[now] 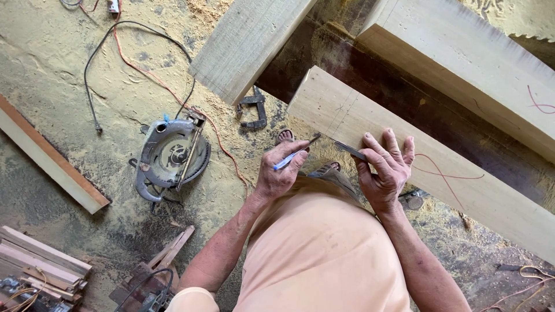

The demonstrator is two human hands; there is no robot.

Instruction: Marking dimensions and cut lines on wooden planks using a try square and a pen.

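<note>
My left hand (278, 173) is shut on a blue pen (291, 156), whose tip points at the near edge of a pale wooden beam (451, 179). The beam runs diagonally from the upper middle to the lower right and carries thin marked lines near its end. My right hand (386, 169) lies flat on the beam with fingers spread, pressing down a thin metal ruler (348, 149) that sticks out over the beam's edge toward the pen. My sandalled feet (327, 169) show below the hands.
A circular saw (171, 156) lies on the sawdust-covered floor at the left, with black and red cables (133, 63) trailing away. A metal clamp (253, 111) sits under a second beam (248, 40). A third beam (474, 63) lies upper right. A plank (52, 162) and stacked wood (40, 263) are at the left.
</note>
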